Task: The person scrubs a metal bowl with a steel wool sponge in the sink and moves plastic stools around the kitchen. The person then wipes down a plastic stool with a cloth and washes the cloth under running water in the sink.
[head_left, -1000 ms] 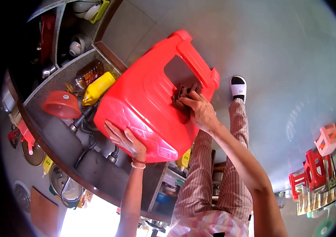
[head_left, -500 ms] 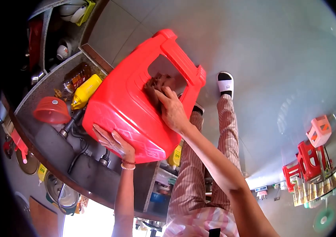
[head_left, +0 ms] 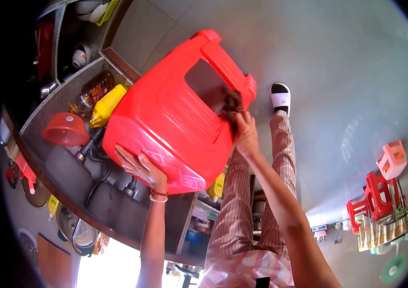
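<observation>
A red plastic stool (head_left: 161,105) lies tilted in front of me, its side with the large opening facing up. My left hand (head_left: 141,168) is pressed against its seat end, fingers spread and fairly flat, with bracelets at the wrist. At the leg edge beside the opening, my right hand (head_left: 246,134) is closed around a dark brown cloth (head_left: 233,104). The cloth touches the stool there, and its lower part is hidden by my fingers.
Left of the stool, an open cabinet holds a yellow bottle (head_left: 108,105), a brown-tinted bottle (head_left: 96,89), a red bowl (head_left: 65,129) and sink pipes (head_left: 85,150). Small stools (head_left: 378,194) stand far right. My slippered foot (head_left: 279,98) is on the grey floor.
My right hand has moved the cloth rightward and slightly down, from the middle of the stool's side to the leg edge. The left hand keeps its place on the stool.
</observation>
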`<state>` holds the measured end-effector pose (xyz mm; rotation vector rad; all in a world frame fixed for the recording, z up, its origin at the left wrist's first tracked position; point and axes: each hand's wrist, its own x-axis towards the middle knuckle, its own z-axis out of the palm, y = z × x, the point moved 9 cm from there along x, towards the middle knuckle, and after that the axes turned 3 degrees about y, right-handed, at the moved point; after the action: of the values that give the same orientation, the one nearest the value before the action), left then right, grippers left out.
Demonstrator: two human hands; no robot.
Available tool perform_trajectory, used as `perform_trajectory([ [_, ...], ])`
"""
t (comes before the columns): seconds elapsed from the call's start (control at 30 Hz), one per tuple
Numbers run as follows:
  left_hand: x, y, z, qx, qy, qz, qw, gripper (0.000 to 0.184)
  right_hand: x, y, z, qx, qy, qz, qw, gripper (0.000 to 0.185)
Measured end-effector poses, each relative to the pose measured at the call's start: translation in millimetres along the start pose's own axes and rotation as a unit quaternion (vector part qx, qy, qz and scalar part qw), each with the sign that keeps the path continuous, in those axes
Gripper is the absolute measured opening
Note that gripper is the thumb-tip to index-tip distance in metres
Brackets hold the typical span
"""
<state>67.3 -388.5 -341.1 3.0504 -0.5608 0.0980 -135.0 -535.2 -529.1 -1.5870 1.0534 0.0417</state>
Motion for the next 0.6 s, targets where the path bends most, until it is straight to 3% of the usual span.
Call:
perform_trajectory([
  [0.1,0.7,2.7,0.1,-0.005,0.002,-0.002,1.0,0.072,-2.1,64.3,10.0,0.036,0.002,0.084,0.996,0.037],
  [0.17,1.3,3.3,1.8,-0.004,0.006,-0.001,1.0,0.072,-9.9,69.3,9.4,0.056,0.014,0.064,0.996,0.039],
  [0.37,0.5,-1.7,1.1,-0.004,0.011,-0.006,1.0,0.071,-24.8,29.4,2.9,0.037,0.024,0.077,0.996,0.04],
  [0.4,0.5,-4.6,2.1,0.003,0.011,-0.008,1.0,0.071,-25.9,13.3,-2.1,0.045,0.035,0.045,0.997,0.031],
  [0.6,0.4,-4.9,1.4,-0.002,0.025,0.011,1.0,0.066,-59.9,-40.1,-14.2,0.055,0.032,0.009,0.998,0.038],
])
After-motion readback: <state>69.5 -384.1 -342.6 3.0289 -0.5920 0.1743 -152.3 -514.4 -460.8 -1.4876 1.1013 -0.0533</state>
